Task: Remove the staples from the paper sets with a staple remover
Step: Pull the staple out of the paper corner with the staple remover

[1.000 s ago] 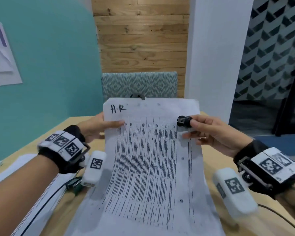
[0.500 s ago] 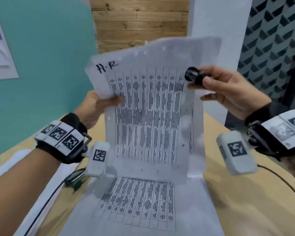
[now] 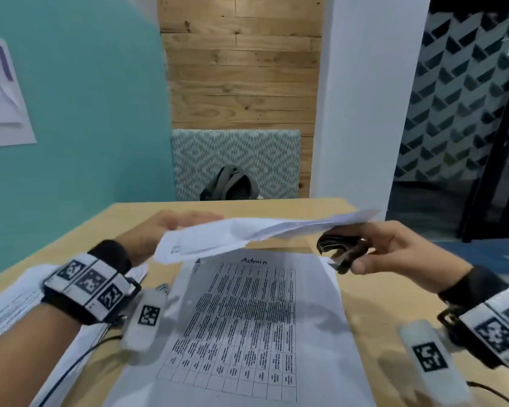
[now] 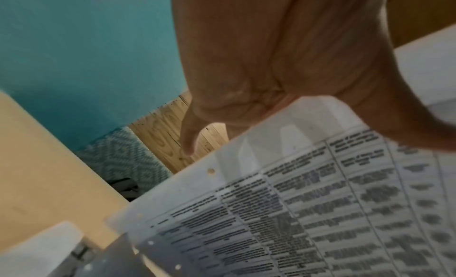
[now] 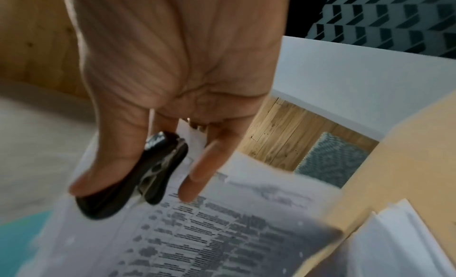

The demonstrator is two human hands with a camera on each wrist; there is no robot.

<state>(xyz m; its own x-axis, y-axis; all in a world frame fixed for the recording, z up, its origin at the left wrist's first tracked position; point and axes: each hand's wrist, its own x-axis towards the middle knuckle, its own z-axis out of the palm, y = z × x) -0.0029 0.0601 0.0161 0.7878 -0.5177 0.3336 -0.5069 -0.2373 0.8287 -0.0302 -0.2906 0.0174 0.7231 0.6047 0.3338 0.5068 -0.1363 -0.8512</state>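
Observation:
A loose printed sheet (image 3: 247, 233) hangs nearly flat above the table, held at both ends. My left hand (image 3: 185, 220) pinches its left edge, with the thumb lying over the print (image 4: 296, 183). My right hand (image 3: 394, 251) holds the sheet's right edge between its fingers, and its thumb clamps a black staple remover (image 3: 340, 251) underneath. The right wrist view shows the remover (image 5: 153, 174) under the thumb and a finger on the sheet (image 5: 222, 232). Below lies another printed sheet headed "Admin" (image 3: 247, 318), flat on the table.
The wooden table (image 3: 379, 304) has more papers (image 3: 9, 309) at its left, under my left forearm. Behind the table's far edge stands a patterned chair with a grey backpack (image 3: 232, 183). A white pillar (image 3: 359, 113) rises at the back right.
The top sheet, held upright facing me half a second ago, has swung away and down to nearly flat. The "Admin" sheet beneath now shows. Both hands kept their hold.

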